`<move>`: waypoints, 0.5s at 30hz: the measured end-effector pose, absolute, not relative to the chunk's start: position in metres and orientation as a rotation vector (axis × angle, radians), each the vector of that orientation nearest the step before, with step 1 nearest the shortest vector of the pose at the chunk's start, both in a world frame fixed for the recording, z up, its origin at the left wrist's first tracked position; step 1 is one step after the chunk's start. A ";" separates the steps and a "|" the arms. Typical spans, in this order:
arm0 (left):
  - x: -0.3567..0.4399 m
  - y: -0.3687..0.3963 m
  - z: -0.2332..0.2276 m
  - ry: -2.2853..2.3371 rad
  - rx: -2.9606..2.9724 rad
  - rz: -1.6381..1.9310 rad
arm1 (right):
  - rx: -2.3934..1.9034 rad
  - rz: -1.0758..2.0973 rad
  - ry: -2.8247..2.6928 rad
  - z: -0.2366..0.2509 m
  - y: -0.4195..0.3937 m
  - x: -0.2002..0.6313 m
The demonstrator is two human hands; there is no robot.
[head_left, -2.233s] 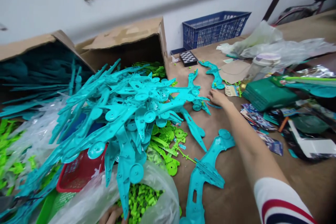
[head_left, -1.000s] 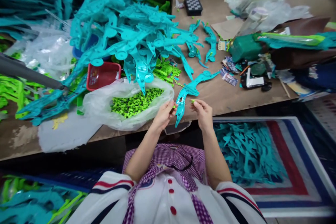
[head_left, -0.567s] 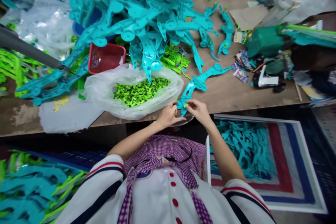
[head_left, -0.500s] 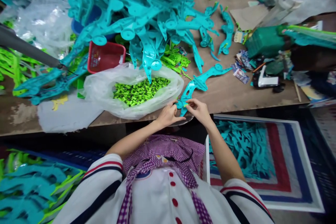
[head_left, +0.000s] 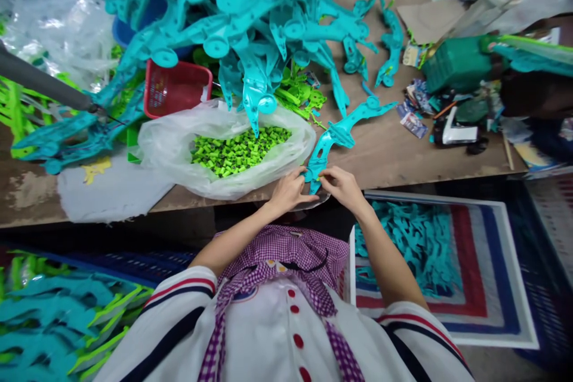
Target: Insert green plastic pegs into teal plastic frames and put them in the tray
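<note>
Pinching the near end of a teal plastic piece (head_left: 336, 134) at the table (head_left: 394, 158) edge, frame centre, the left hand (head_left: 289, 191) and right hand (head_left: 342, 186) close their grip on it; fitting looks underway. Green bits (head_left: 235, 152) sit bagged just left; steady pressing seems needed.

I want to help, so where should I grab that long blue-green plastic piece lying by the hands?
Probably the narrow middle of the teal bow-shaped piece, coming from the right side. It lies flat on the table, slanting away, and that side is bare wood. The left hand and right hand already pinch its near end, and the bag of green bits crowds its left.
</note>
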State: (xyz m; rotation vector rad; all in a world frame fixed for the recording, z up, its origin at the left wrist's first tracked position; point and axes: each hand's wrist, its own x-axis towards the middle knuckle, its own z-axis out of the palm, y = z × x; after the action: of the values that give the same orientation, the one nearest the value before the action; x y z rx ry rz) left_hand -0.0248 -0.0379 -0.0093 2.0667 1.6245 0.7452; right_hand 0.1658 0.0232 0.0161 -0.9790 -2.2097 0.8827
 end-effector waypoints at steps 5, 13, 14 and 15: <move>-0.024 -0.038 -0.007 1.654 2.085 0.704 | -0.927 0.853 -2.287 0.012 0.026 0.166; -0.022 -0.039 -0.006 1.684 2.092 0.675 | -0.914 0.841 -2.311 0.009 0.022 0.169; -0.022 -0.039 -0.006 1.691 2.093 0.666 | -0.919 0.841 -2.296 0.009 0.021 0.169; -0.023 -0.039 -0.006 1.696 2.094 0.657 | -0.936 0.836 -2.272 0.008 0.021 0.169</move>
State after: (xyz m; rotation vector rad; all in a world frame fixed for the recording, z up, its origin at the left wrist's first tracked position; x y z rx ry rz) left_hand -0.0226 -0.0393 -0.0060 2.0935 1.6957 0.6567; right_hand 0.1686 0.0205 0.0081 -0.9357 -2.2716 0.8360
